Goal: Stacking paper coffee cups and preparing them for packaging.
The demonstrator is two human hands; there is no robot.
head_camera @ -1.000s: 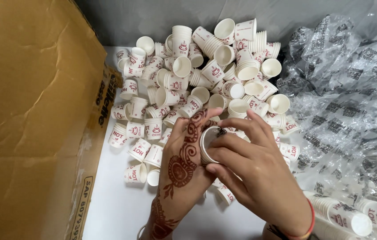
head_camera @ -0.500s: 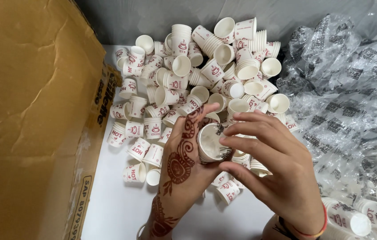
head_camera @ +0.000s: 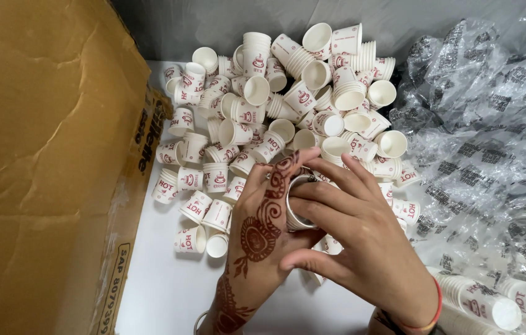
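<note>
Brown creased cardboard box [head_camera: 39,155] runs along the table's left edge, crinkly clear plastic bags [head_camera: 486,142] cover its right, loose pile of small white paper cups [head_camera: 275,111] at the far middle. Mid-step nesting: my left hand [head_camera: 260,229] and right hand [head_camera: 362,248] both grip one thin-walled tapered cup [head_camera: 297,208] near the front edge. Next needs rims aligned.

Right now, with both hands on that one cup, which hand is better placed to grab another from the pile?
Probably the right hand: only its fingertips lie over the paper cup, and loose cups sit just beyond them. The left hand cradles the cup from the side.
</note>
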